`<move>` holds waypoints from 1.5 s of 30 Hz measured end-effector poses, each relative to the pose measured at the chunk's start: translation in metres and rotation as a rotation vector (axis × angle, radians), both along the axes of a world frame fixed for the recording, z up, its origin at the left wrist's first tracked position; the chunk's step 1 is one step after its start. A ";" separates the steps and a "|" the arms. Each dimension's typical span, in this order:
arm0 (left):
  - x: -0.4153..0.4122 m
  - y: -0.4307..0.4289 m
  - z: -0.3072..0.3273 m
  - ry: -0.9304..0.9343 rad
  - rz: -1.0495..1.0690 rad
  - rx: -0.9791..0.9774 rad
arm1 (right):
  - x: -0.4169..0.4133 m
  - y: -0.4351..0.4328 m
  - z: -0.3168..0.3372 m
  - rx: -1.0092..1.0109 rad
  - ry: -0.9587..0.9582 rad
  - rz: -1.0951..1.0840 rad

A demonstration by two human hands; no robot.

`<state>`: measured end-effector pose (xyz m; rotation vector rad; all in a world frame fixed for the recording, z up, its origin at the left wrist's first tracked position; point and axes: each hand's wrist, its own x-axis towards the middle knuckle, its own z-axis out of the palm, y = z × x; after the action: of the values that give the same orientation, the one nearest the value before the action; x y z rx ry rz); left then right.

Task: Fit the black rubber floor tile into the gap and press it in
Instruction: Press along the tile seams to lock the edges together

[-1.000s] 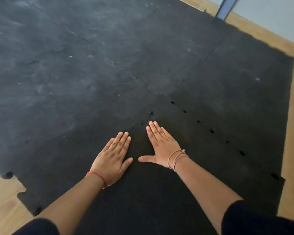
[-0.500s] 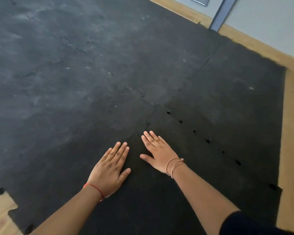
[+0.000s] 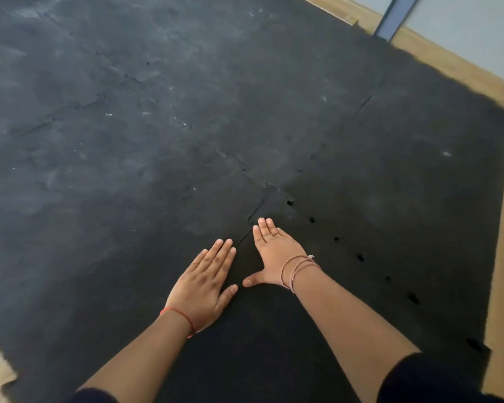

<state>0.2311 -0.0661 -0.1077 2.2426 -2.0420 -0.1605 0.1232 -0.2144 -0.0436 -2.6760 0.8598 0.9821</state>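
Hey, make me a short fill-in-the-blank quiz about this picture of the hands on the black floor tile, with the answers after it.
1. Both hands lie ____ with palms down on the black rubber floor tile.
2. The left hand has a thin ____ thread around its wrist.
3. The right hand points its fingertips toward the interlocking ____ between tiles.
4. A row of small dark holes runs along the seam to the ____ of the right hand.

Missing words: flat; red; seam; right
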 end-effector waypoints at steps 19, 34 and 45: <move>0.000 -0.054 0.012 0.002 -0.126 0.077 | -0.065 0.013 -0.004 -0.070 -0.190 -0.622; -0.020 -0.078 -0.002 0.069 -0.073 0.075 | -0.067 -0.045 -0.007 0.140 -0.154 -0.482; -0.021 -0.080 0.005 0.052 -0.006 0.046 | -0.013 -0.077 -0.017 0.027 -0.437 -0.660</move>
<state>0.2098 -0.1457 -0.1023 2.2338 -2.0395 -0.2655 0.1107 -0.2916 -0.0606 -2.1806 1.4445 0.2452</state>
